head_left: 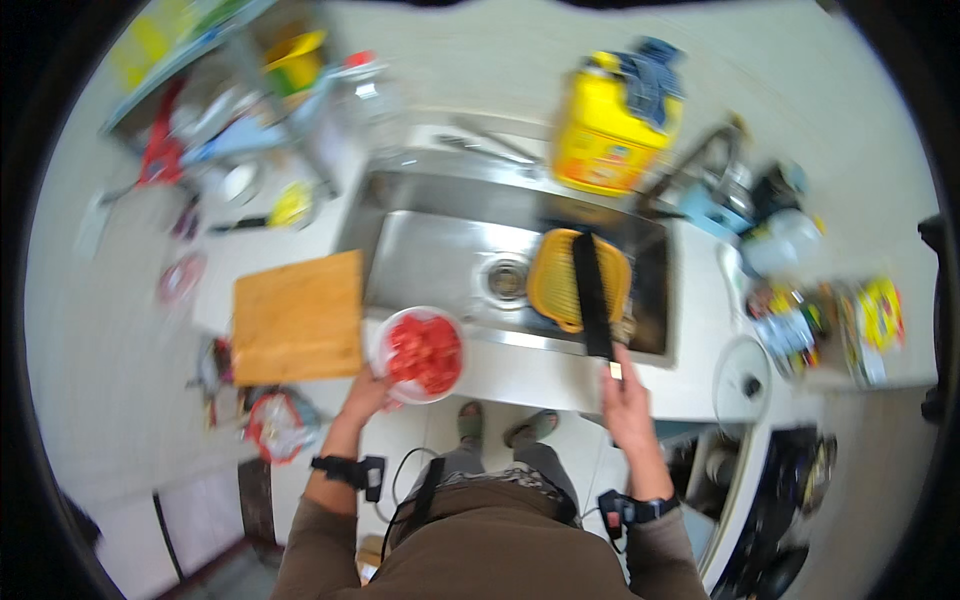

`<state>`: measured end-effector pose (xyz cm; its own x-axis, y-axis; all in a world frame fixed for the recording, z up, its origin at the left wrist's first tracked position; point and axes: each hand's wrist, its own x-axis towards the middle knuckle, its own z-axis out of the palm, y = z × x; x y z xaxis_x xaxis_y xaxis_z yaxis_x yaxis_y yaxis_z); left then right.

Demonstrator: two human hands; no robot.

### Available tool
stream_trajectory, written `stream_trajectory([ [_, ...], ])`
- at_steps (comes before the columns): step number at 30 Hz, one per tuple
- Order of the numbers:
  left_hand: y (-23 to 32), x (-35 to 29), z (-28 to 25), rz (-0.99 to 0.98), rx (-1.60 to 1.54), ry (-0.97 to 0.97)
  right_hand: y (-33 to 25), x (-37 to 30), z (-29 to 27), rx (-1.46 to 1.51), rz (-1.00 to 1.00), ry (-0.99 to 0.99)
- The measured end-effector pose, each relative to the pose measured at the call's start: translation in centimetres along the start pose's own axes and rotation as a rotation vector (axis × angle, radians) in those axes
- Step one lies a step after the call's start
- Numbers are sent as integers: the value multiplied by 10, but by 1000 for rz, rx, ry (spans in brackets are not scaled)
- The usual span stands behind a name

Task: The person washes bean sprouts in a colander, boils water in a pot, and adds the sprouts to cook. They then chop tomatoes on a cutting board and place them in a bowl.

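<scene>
My left hand point(368, 397) is closed on the near left edge of a white bowl point(377, 342), which is over the counter's front edge. Cut red pieces, apparently tomato point(426, 352), fill the bowl. Just left of it lies a wooden cutting board point(298, 320). In my right hand point(627, 403) is a kitchen knife point(592, 295), gripped by its handle. Its broad dark blade points away from me, above the right part of the sink point(430, 245). Under the blade, a yellow plastic basket point(553, 270) sits in the sink, partly hidden.
Behind the sink stands a large yellow jug point(603, 140) with a dark blue cloth point(650, 80) over it. A faucet point(495, 140) is at the back rim. To the right are a glass lid point(742, 380) and several bottles and packages. A shelf point(240, 75) occupies the back left.
</scene>
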<state>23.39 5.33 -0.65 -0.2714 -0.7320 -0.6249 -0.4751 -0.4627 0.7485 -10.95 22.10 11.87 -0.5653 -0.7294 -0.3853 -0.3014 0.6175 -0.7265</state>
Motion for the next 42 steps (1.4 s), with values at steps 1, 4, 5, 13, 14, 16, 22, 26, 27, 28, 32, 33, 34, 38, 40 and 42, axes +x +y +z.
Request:
stream_trajectory([
  [1,-1,2,-2,-33,-105,-64,-2,-3,-1,-7,7,2],
  [4,7,5,4,-8,-140,0,-2,-13,-1,57,-115,63],
  [5,14,6,6,-39,-115,-17,2,-15,-6,85,-113,62],
  [13,97,18,103,120,-25,-256,32,-39,-66,103,-151,228],
  [14,109,20,128,135,-61,-322,38,-45,-75,150,-145,307],
  [16,132,28,183,81,-39,-412,52,-55,-92,203,-156,464],
  [22,175,40,357,100,-60,-607,106,-41,-165,724,233,464],
  [26,184,39,444,63,-117,-656,136,-34,-193,442,303,654],
  [27,185,38,459,45,-117,-653,143,-33,-197,467,284,650],
  [28,185,38,471,39,-118,-656,149,-32,-200,489,299,643],
  [32,177,38,506,-32,-129,-639,164,-18,-205,531,304,582],
  [33,174,39,511,-44,-134,-636,165,-11,-204,502,294,571],
  [34,169,41,515,-46,-142,-627,164,-7,-205,513,264,562],
  [38,159,50,522,-58,-134,-629,149,15,-199,599,253,544],
  [40,160,52,518,-146,-186,-734,140,23,-193,672,225,554],
  [42,163,50,504,-157,-153,-845,134,27,-185,668,224,543],
])
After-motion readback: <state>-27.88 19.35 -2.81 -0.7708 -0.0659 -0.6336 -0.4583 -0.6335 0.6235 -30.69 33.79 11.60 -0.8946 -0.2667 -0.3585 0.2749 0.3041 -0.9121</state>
